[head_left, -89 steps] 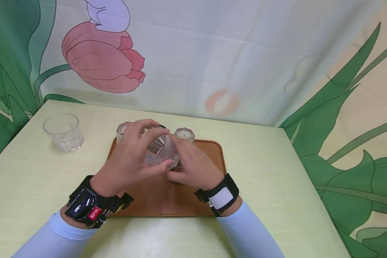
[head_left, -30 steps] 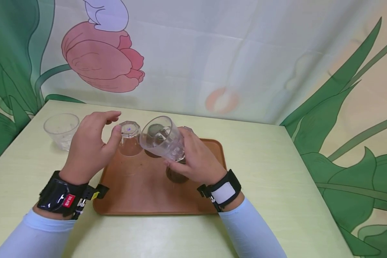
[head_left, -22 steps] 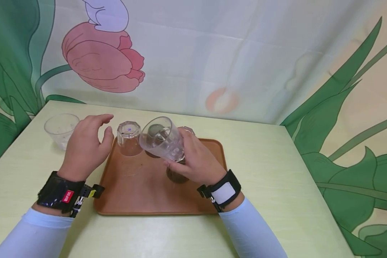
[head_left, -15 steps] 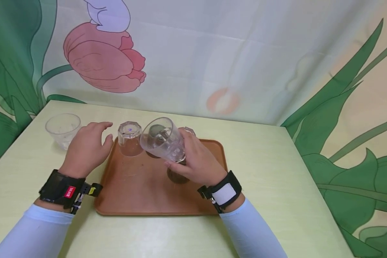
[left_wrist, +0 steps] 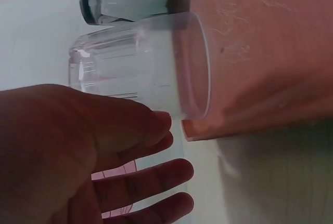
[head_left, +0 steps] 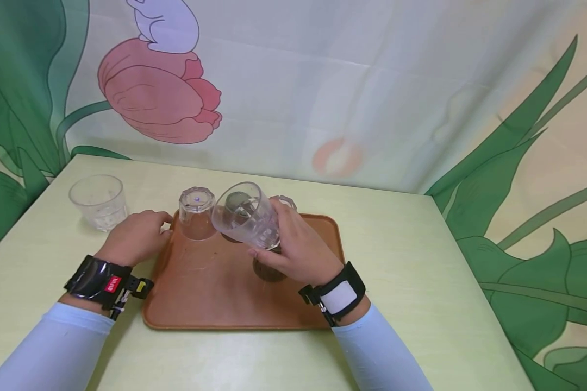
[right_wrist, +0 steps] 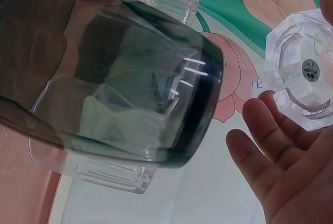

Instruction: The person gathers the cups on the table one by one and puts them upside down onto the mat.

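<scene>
My right hand grips a clear drinking glass over the tray, tilted with its mouth to the left. Its faceted base shows a round label in the right wrist view. My left hand is low at the tray's left rim, fingers loosely extended and holding nothing. Its thumb tip is right at an upside-down clear glass on the tray. A dark tinted glass stands upside down below my right hand, large in the right wrist view. Another dark glass shows through the held one.
An upright clear glass stands on the pale table left of the tray. One more clear glass at the tray's back is mostly hidden by my right hand. A printed curtain hangs behind the table.
Three seconds ago both hands were on the clear glass. My left hand has let go, moved left and come down at the tray's rim. My right hand still holds the glass.
</scene>
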Available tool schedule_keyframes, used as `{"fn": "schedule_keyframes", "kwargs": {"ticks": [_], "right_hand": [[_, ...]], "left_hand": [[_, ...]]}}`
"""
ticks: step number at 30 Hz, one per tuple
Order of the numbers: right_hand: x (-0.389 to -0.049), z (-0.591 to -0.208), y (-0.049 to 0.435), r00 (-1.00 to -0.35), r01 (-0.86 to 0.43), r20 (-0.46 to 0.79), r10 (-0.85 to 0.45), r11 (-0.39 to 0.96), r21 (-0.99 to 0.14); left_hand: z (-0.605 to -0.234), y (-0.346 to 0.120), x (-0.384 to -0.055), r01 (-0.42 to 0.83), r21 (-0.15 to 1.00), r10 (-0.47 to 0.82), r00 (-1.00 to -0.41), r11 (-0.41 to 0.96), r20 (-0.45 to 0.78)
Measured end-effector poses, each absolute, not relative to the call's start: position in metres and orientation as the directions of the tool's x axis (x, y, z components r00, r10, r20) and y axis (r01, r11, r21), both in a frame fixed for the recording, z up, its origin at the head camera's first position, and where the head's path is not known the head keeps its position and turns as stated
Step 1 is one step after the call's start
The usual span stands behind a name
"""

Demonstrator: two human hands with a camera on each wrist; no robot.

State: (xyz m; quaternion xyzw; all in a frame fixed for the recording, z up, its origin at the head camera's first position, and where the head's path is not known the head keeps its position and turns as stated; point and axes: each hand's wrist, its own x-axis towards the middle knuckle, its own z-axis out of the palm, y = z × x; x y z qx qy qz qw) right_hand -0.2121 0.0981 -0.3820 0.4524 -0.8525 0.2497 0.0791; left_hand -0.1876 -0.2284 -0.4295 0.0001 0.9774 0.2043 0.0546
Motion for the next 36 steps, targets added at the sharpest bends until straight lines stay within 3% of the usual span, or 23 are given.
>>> {"fn": "schedule_keyframes", "kwargs": {"ticks": [23,36], "right_hand": [[-0.212,-0.383,0.098,-0.568,-0.82,0.362,-0.739,0.471,-0.325],[-0.212,-0.38,0.099,-0.56,-0.824,0.332,-0.759,0.47,-0.316]], "left_hand": [[-0.442,-0.23,-0.195,0.076,0.336,0.136,-0.978,0.939,-0.158],[-0.438,-0.233,-0.198,0.091,0.371,0.177,-0.962,0.924,-0.206]]}}
